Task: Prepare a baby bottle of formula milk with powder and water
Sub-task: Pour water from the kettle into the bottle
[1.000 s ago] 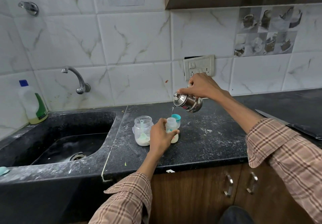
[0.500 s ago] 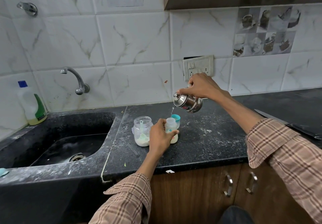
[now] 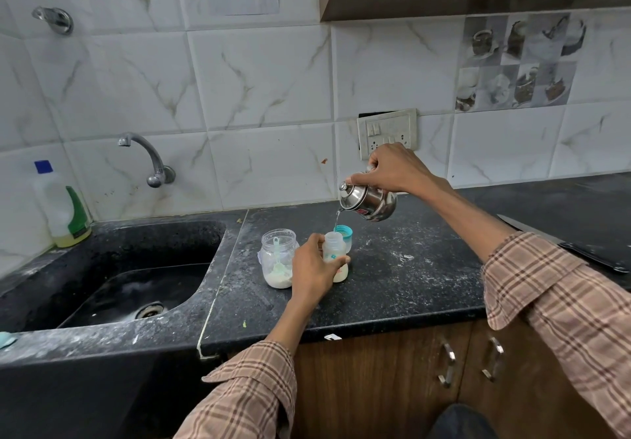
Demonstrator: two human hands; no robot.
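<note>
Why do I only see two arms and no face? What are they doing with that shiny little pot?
The camera sits on the person's head and looks down, so you see just what they see: their own two arms in checked sleeves. There is only this one view.

The right hand holds a small steel kettle, tipped so a thin stream of water runs into the baby bottle. The left hand grips that bottle to keep it upright on the black counter.

Beside the bottle, on its left, stands a clear jar with white powder at the bottom and a scoop inside. Just behind the bottle is a teal cap. Further left are the sink, a tap and a bottle of green soap.
</note>
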